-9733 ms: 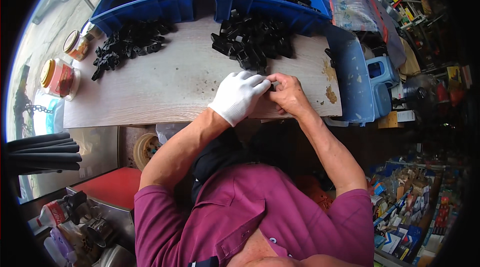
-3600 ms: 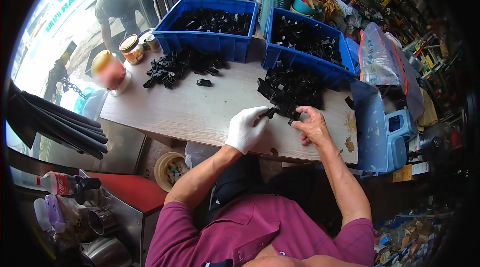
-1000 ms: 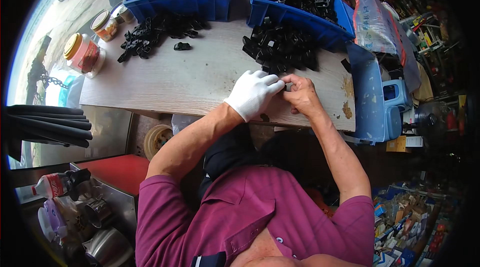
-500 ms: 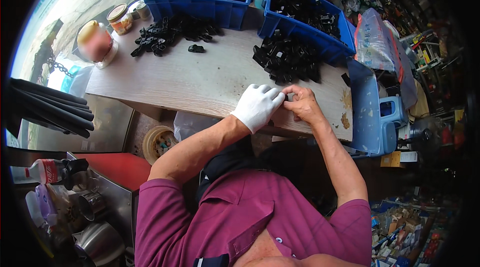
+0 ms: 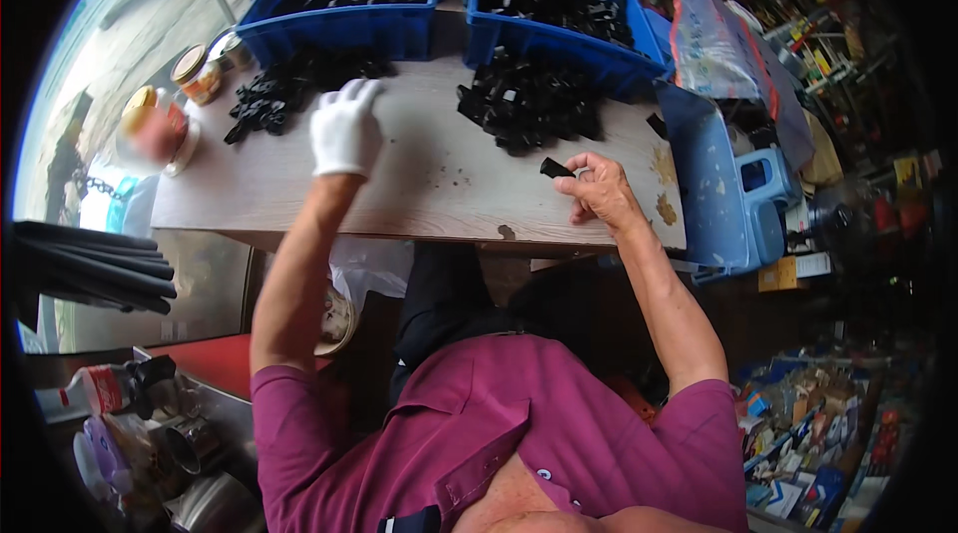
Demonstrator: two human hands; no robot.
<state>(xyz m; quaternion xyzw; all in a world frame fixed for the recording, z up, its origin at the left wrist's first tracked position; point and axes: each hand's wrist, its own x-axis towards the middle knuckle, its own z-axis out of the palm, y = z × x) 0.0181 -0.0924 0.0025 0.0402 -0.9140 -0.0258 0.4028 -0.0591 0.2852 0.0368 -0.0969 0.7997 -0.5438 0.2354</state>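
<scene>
White glove on left hand (image 5: 345,130), bare right hand (image 5: 602,190), maroon short-sleeved shirt (image 5: 519,433)

Two blue bins (image 5: 349,29) at back, jars (image 5: 195,74) left, blue stool (image 5: 763,199) right.

two bins (image 5: 344,26) behind two heaps (image 5: 534,104)
</scene>
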